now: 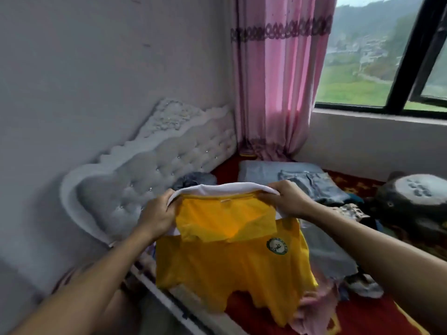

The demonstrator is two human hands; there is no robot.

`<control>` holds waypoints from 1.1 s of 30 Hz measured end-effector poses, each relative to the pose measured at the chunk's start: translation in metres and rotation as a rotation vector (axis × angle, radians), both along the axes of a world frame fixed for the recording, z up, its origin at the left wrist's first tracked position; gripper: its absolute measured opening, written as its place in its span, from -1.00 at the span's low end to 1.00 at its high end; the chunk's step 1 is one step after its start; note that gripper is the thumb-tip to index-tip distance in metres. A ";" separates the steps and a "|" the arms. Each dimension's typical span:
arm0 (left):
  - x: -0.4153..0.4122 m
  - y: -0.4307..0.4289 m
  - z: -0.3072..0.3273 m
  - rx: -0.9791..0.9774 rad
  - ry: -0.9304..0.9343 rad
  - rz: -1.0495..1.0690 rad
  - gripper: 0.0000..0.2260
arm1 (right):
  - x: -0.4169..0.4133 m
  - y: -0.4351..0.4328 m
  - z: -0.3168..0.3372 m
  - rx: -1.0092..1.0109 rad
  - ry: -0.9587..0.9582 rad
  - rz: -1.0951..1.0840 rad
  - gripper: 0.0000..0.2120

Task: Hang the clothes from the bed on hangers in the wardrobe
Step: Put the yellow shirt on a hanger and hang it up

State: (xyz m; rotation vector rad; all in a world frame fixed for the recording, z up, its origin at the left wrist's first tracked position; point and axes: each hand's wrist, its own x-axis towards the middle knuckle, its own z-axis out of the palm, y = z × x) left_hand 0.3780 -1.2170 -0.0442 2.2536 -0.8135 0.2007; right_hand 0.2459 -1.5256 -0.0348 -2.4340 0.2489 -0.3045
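Bedroom bed (362, 317) holds scattered clothes (314, 182); left hand (157, 217) and right hand (287, 199) each grip the white collar of 1 yellow shirt (229, 262), held above it

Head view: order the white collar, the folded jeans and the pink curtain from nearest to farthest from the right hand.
1. White collar: its right end is gripped by the right hand itself.
2. Folded jeans: on the bed just beyond the hand, slightly to the right.
3. Pink curtain: in the far corner, beside the window.
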 end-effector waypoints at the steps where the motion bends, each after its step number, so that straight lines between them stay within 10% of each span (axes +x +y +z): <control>1: -0.008 0.031 0.004 -0.009 -0.003 0.074 -0.68 | 0.010 0.027 0.005 -0.019 -0.011 0.044 -0.63; 20: -0.180 0.600 0.029 0.002 -0.026 0.809 -0.81 | 0.072 0.625 0.021 -0.229 -0.146 0.721 -0.69; 33: -0.157 0.772 0.077 -0.079 -0.219 0.984 -0.83 | 0.119 0.849 0.068 -0.351 -0.162 0.838 -0.76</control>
